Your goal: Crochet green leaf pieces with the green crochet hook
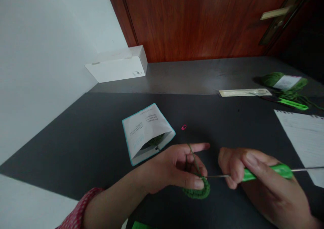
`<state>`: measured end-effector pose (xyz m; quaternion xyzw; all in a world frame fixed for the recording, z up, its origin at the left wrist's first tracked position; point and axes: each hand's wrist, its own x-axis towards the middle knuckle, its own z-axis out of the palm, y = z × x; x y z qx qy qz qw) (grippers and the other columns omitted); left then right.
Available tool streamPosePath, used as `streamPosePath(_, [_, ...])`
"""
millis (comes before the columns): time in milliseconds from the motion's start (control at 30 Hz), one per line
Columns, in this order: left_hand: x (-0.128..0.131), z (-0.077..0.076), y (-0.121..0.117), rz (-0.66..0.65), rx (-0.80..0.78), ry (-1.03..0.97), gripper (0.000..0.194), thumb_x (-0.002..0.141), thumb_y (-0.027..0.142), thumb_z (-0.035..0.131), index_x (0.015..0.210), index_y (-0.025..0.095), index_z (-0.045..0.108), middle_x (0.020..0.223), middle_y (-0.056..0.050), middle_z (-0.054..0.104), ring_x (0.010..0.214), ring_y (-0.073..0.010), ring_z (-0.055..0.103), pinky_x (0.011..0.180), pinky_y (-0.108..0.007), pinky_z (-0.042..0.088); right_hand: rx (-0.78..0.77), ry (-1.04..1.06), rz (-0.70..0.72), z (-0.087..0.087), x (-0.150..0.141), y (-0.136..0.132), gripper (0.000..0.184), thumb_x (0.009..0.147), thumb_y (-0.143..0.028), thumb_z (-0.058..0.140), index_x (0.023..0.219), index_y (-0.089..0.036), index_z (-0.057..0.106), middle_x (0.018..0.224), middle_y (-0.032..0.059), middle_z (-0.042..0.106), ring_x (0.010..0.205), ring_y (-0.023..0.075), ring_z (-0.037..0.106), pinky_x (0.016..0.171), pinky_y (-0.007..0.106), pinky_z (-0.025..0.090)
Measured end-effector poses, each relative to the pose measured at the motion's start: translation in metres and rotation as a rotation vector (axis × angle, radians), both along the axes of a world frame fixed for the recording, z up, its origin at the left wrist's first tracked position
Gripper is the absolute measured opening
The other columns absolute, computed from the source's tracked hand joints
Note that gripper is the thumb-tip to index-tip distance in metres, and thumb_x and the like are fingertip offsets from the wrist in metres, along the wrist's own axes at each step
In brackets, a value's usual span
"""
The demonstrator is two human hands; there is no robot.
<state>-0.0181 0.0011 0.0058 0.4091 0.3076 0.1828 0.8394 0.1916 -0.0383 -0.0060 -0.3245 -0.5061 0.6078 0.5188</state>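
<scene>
My left hand (186, 166) pinches a small round piece of green crochet (197, 192) between thumb and fingers. A strand of green yarn (194, 157) runs from the piece up over its outstretched index finger. My right hand (255, 171) is closed round the green handle of a crochet hook (280, 171). The hook's thin metal shaft points left and its tip meets the edge of the crochet piece by my left thumb; the tip itself is hidden. Another metal shaft sticks out of the handle to the right.
Behind my left hand lies an open white pouch (141, 127) with green yarn inside. A pink stitch marker (184, 127) lies near it. Farther right are a pale narrow strip (243, 92), green-handled scissors (293, 103), a yarn skein (274, 78) and paper (303, 137). A white box (118, 68) stands at the back.
</scene>
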Motion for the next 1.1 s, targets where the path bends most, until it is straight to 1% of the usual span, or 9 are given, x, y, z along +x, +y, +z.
streamPosePath(100, [0.001, 0.004, 0.000, 0.112, 0.120, 0.023, 0.088, 0.070, 0.014, 0.079, 0.147, 0.020, 0.035, 0.086, 0.001, 0.062, 0.069, -0.0075, 0.052, 0.064, -0.022, 0.040, -0.149, 0.107, -0.066, -0.003, -0.010, 0.001, 0.043, 0.098, -0.039, 0.042, 0.068, -0.022, 0.068, 0.060, 0.0013, 0.060, 0.062, 0.0155, 0.054, 0.060, 0.027, 0.045])
streamPosePath(167, [0.002, 0.006, 0.001, 0.167, 0.181, 0.029, 0.088, 0.071, 0.013, 0.078, 0.147, 0.019, 0.035, 0.085, 0.001, 0.062, 0.070, -0.0075, 0.053, 0.065, -0.022, 0.040, -0.182, 0.125, -0.083, -0.005, -0.013, 0.002, 0.041, 0.098, -0.039, 0.042, 0.071, -0.023, 0.068, 0.062, 0.0012, 0.061, 0.062, 0.0152, 0.054, 0.060, 0.027, 0.046])
streamPosePath(267, [0.003, 0.006, 0.001, 0.182, 0.165, 0.043, 0.086, 0.069, 0.012, 0.079, 0.145, 0.017, 0.038, 0.085, 0.001, 0.062, 0.070, -0.0075, 0.053, 0.066, -0.022, 0.041, -0.035, 0.058, -0.068, -0.007, -0.010, 0.001, 0.037, 0.098, -0.039, 0.045, 0.076, -0.024, 0.069, 0.067, 0.0016, 0.064, 0.067, 0.0160, 0.057, 0.063, 0.028, 0.047])
streamPosePath(433, [-0.001, 0.002, 0.003, 0.041, -0.057, -0.030, 0.080, 0.067, 0.010, 0.080, 0.139, 0.015, 0.046, 0.084, 0.001, 0.065, 0.070, -0.0071, 0.057, 0.066, -0.022, 0.042, 0.299, -0.140, 0.056, -0.006, 0.010, 0.000, 0.030, 0.099, -0.039, 0.044, 0.090, -0.024, 0.069, 0.074, 0.0032, 0.065, 0.074, 0.0189, 0.058, 0.068, 0.033, 0.046])
streamPosePath(667, [-0.001, -0.011, 0.005, -0.161, -0.271, -0.112, 0.080, 0.056, 0.006, 0.083, 0.130, 0.015, 0.055, 0.081, 0.002, 0.069, 0.070, -0.0081, 0.062, 0.065, -0.021, 0.044, 0.506, -0.269, 0.256, 0.000, 0.028, 0.007, 0.025, 0.099, -0.036, 0.043, 0.092, -0.025, 0.065, 0.072, 0.0042, 0.065, 0.066, 0.0211, 0.062, 0.066, 0.038, 0.048])
streamPosePath(833, [0.000, -0.020, 0.004, -0.247, -0.310, -0.148, 0.081, 0.053, 0.006, 0.082, 0.128, 0.018, 0.057, 0.080, 0.003, 0.069, 0.069, -0.0086, 0.062, 0.062, -0.020, 0.045, 0.597, -0.294, 0.334, -0.002, 0.030, 0.010, 0.023, 0.100, -0.036, 0.042, 0.094, -0.022, 0.060, 0.074, 0.0035, 0.064, 0.067, 0.0185, 0.062, 0.065, 0.036, 0.047])
streamPosePath(967, [0.000, -0.025, 0.003, -0.261, -0.326, -0.174, 0.081, 0.053, 0.007, 0.081, 0.129, 0.017, 0.057, 0.082, 0.003, 0.069, 0.073, -0.0091, 0.062, 0.064, -0.020, 0.045, 0.722, -0.391, 0.386, 0.000, 0.030, 0.007, 0.028, 0.100, -0.040, 0.040, 0.091, -0.021, 0.058, 0.074, 0.0035, 0.062, 0.066, 0.0168, 0.058, 0.063, 0.034, 0.046])
streamPosePath(1067, [0.000, -0.028, 0.002, -0.283, -0.299, -0.186, 0.080, 0.055, 0.010, 0.080, 0.130, 0.016, 0.057, 0.083, 0.002, 0.068, 0.075, -0.0098, 0.061, 0.065, -0.020, 0.044, 0.700, -0.468, 0.285, 0.002, 0.029, 0.002, 0.032, 0.100, -0.042, 0.039, 0.082, -0.022, 0.056, 0.069, 0.0026, 0.059, 0.064, 0.0163, 0.053, 0.059, 0.032, 0.042])
streamPosePath(1100, [0.001, -0.029, 0.002, -0.296, -0.286, -0.189, 0.079, 0.055, 0.011, 0.080, 0.130, 0.016, 0.057, 0.083, 0.002, 0.067, 0.075, -0.0101, 0.060, 0.064, -0.020, 0.044, 0.724, -0.466, 0.306, 0.002, 0.029, 0.001, 0.033, 0.099, -0.044, 0.041, 0.081, -0.021, 0.056, 0.068, 0.0026, 0.059, 0.063, 0.0163, 0.052, 0.058, 0.032, 0.041])
